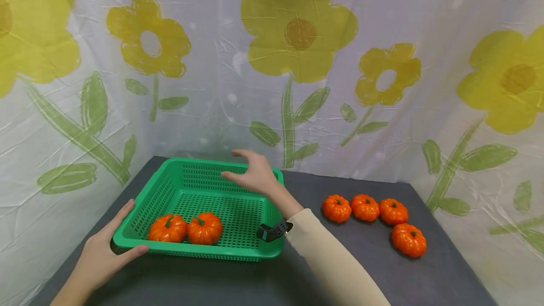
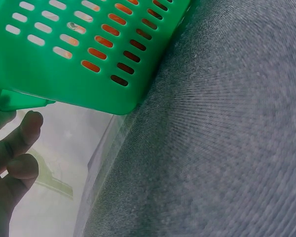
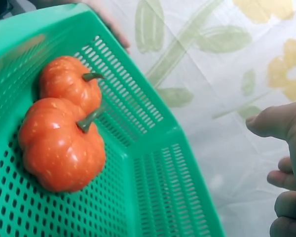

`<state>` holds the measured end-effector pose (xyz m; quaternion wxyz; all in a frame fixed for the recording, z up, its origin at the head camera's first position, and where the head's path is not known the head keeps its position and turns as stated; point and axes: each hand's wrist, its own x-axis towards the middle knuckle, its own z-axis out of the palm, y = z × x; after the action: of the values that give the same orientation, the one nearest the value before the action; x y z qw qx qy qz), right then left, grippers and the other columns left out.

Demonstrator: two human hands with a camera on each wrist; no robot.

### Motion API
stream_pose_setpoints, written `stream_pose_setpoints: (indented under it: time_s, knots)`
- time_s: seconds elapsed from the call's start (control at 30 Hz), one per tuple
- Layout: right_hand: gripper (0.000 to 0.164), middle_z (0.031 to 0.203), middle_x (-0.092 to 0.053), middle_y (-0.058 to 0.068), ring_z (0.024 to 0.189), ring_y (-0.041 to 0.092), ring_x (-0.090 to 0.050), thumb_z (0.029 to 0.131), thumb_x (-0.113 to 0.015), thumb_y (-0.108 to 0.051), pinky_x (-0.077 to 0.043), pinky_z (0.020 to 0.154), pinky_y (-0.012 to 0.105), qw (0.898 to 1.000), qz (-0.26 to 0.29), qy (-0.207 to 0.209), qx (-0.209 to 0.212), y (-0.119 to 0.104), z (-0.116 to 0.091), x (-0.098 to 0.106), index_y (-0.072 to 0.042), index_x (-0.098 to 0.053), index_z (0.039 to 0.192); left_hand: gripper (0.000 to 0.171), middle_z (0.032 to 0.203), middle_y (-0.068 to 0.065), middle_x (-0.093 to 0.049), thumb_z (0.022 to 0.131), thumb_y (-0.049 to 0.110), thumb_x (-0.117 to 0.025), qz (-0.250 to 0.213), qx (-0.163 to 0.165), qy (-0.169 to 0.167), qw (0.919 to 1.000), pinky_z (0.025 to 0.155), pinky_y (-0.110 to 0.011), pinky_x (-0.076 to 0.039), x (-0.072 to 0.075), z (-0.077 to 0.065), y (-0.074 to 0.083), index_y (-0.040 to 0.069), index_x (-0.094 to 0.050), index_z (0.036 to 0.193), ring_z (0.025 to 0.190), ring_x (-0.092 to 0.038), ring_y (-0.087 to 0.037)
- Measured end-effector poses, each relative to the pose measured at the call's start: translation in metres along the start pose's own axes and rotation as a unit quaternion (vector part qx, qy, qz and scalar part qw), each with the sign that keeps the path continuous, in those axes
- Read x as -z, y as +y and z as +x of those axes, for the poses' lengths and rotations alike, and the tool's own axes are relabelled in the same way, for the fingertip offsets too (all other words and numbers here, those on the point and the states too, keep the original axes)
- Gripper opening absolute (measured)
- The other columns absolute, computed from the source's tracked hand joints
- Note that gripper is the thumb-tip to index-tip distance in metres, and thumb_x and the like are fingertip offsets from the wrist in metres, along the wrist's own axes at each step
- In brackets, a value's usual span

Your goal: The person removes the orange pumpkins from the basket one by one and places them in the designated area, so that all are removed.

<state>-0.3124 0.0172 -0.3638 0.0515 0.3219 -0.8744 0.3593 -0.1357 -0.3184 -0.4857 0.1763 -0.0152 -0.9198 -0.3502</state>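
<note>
A green plastic basket [image 1: 238, 223] with slotted walls stands on the dark tabletop, two small orange pumpkins [image 1: 167, 228] with green stems side by side in its near left part. My left hand [image 1: 99, 254] grips the basket's near left corner, thumb on the front rim and fingers along the left side. In the left wrist view several of its fingers curl beneath the rim. Over the far right part of the basket, my right hand [image 1: 254, 174] holds nothing, its thumb and index finger spread apart. In the right wrist view, the other right-hand fingers [image 3: 288, 202] are loosely bent.
Several more orange pumpkins [image 1: 364, 208] sit on the dark tabletop [image 1: 340, 268] to the right of the basket, one [image 1: 409, 240] nearer than the others. A flower-printed cloth [image 1: 221, 107] hangs around the back and both sides.
</note>
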Motion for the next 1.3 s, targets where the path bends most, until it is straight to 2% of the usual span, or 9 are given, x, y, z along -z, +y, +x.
stream_pose_setpoints:
  time_s: [0.4,0.47,0.57,0.63,0.73,0.8,0.97,1.13,1.3]
  knots:
    - [0.066,0.151,-0.062,0.002,0.138,0.024,-0.059,0.094,-0.081,-0.039,-0.054,0.108,0.038,0.998,0.010,-0.052,0.023,-0.003,0.008,-0.037,-0.014,-0.060,0.152,0.111,0.159,0.043,-0.015,0.084,0.033,-0.091,-0.003,-0.001,0.005,1.0000,0.091,-0.076,-0.044,0.001,-0.002,0.001,0.037,-0.022,0.171,0.134,-0.049,-0.058]
    - [0.067,0.152,-0.062,0.002,0.119,0.022,-0.070,0.094,-0.082,-0.038,-0.056,0.101,0.031,0.997,0.006,-0.072,0.029,-0.002,0.008,-0.040,-0.014,-0.059,0.153,0.111,0.160,0.042,-0.015,0.084,0.033,-0.091,-0.001,-0.002,0.007,1.0000,0.091,-0.075,-0.044,0.000,-0.002,0.001,0.037,-0.022,0.171,0.135,-0.048,-0.056]
    - [0.068,0.151,-0.062,0.000,0.088,0.017,-0.074,0.093,-0.083,-0.037,-0.056,0.090,0.024,0.993,0.010,-0.115,0.041,0.000,0.009,-0.043,-0.015,-0.059,0.153,0.110,0.159,0.044,-0.014,0.084,0.033,-0.091,-0.001,-0.002,0.007,1.0000,0.092,-0.075,-0.044,0.000,-0.001,0.001,0.036,-0.023,0.171,0.136,-0.047,-0.055]
    - [0.067,0.151,-0.062,0.000,0.087,0.015,-0.073,0.093,-0.083,-0.035,-0.056,0.089,0.022,0.987,0.019,-0.155,0.046,0.001,0.009,-0.044,-0.016,-0.060,0.152,0.110,0.159,0.045,-0.014,0.084,0.033,-0.091,-0.001,-0.002,0.007,1.0000,0.092,-0.075,-0.044,0.001,-0.001,0.001,0.036,-0.023,0.171,0.136,-0.046,-0.056]
    - [0.067,0.151,-0.062,-0.002,0.121,0.011,-0.067,0.092,-0.085,-0.033,-0.054,0.103,0.026,0.970,0.027,-0.234,0.052,0.003,0.011,-0.046,-0.016,-0.060,0.152,0.111,0.160,0.042,-0.014,0.084,0.034,-0.091,-0.001,-0.001,0.004,1.0000,0.091,-0.076,-0.044,0.002,-0.001,0.001,0.035,-0.022,0.171,0.134,-0.048,-0.059]
    - [0.068,0.152,-0.061,-0.003,0.142,0.009,-0.053,0.091,-0.086,-0.031,-0.048,0.113,0.029,0.956,0.028,-0.287,0.057,0.005,0.011,-0.048,-0.015,-0.060,0.152,0.111,0.162,0.039,-0.015,0.084,0.034,-0.091,-0.001,-0.001,0.002,1.0000,0.090,-0.076,-0.044,0.002,-0.001,0.001,0.036,-0.021,0.171,0.133,-0.048,-0.061]
    - [0.074,0.155,-0.057,-0.009,0.150,0.009,-0.043,0.087,-0.091,-0.026,-0.045,0.116,0.027,0.925,0.012,-0.375,0.054,0.009,0.011,-0.055,-0.018,-0.059,0.153,0.112,0.168,0.030,-0.017,0.084,0.034,-0.091,0.000,0.000,0.000,1.0000,0.090,-0.077,-0.043,0.002,-0.001,0.001,0.035,-0.021,0.171,0.133,-0.049,-0.061]
    - [0.078,0.157,-0.055,-0.009,0.149,0.009,-0.043,0.084,-0.093,-0.024,-0.044,0.114,0.024,0.913,-0.026,-0.403,0.052,0.008,0.010,-0.062,-0.018,-0.058,0.154,0.112,0.167,0.029,-0.018,0.083,0.034,-0.091,0.000,-0.002,0.003,1.0000,0.090,-0.076,-0.044,0.002,0.000,0.001,0.034,-0.022,0.171,0.132,-0.050,-0.061]
    - [0.081,0.159,-0.053,-0.009,0.150,0.009,-0.043,0.083,-0.094,-0.026,-0.044,0.115,0.025,0.909,-0.036,-0.414,0.044,0.007,0.009,-0.065,-0.020,-0.057,0.156,0.112,0.173,-0.004,-0.026,0.083,0.035,-0.091,0.004,-0.002,0.001,1.0000,0.089,-0.077,-0.044,0.002,0.000,0.001,0.032,-0.023,0.171,0.131,-0.050,-0.062]
